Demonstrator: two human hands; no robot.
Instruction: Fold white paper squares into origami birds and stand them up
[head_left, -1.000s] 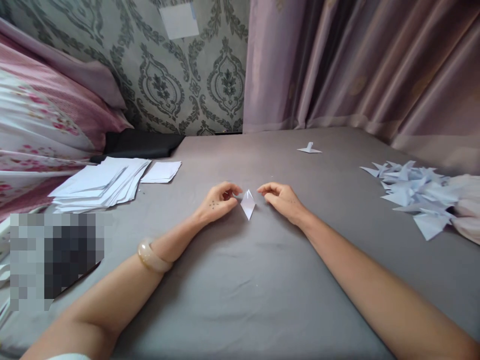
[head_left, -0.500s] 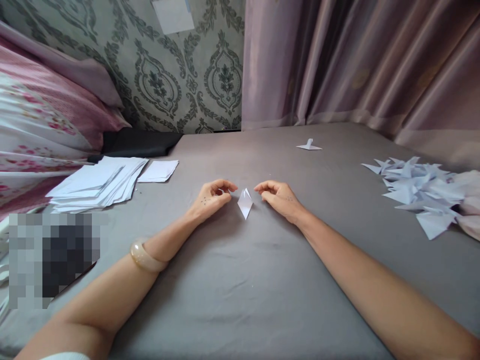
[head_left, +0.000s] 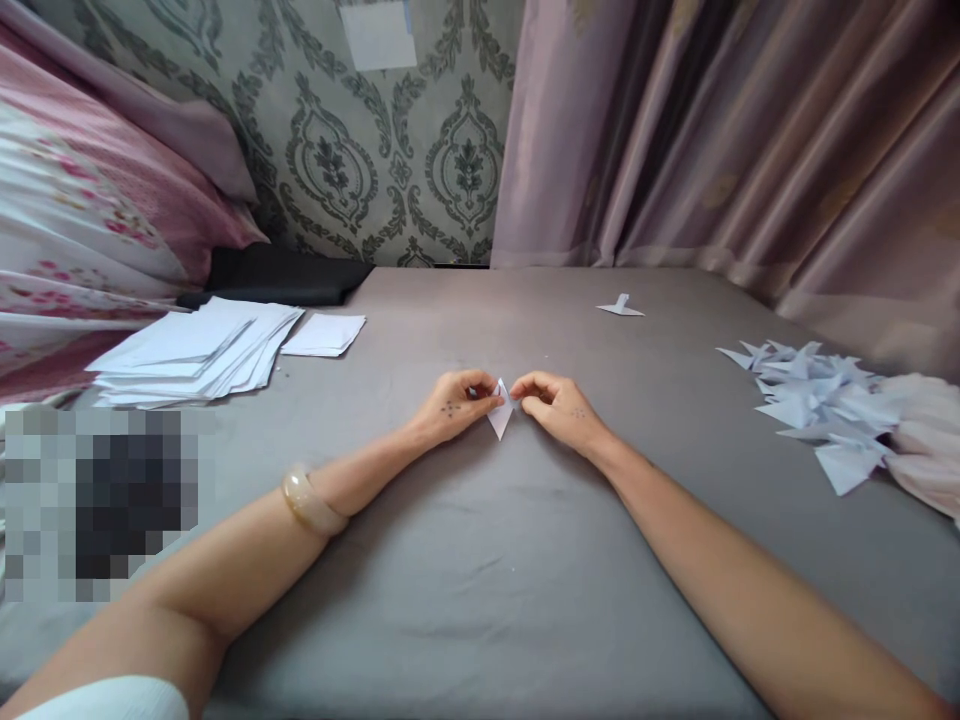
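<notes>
A small white folded paper (head_left: 500, 422), shaped like a narrow diamond with its lower tip toward me, stands out against the grey cloth between my hands. My left hand (head_left: 459, 405) pinches its left side, the thumb lying over the front of the paper. On the other side, my right hand (head_left: 559, 408) has its thumb and curled index finger at the paper's right edge. The fingertips cover part of the paper's middle and upper folds. A pale bangle (head_left: 311, 505) circles my left forearm.
White paper sheets (head_left: 187, 350) are piled at the left, beside a smaller stack (head_left: 326, 335). Folded paper cranes (head_left: 821, 385) lie heaped at the right. One single folded piece (head_left: 621, 306) sits farther back on the grey cloth (head_left: 465, 600). A black cloth (head_left: 289, 277) lies behind the sheets.
My left hand has moved right and taken hold of the folded paper, which stood untouched between both hands. My right hand's fingertips have come to its right edge. The view has shifted slightly.
</notes>
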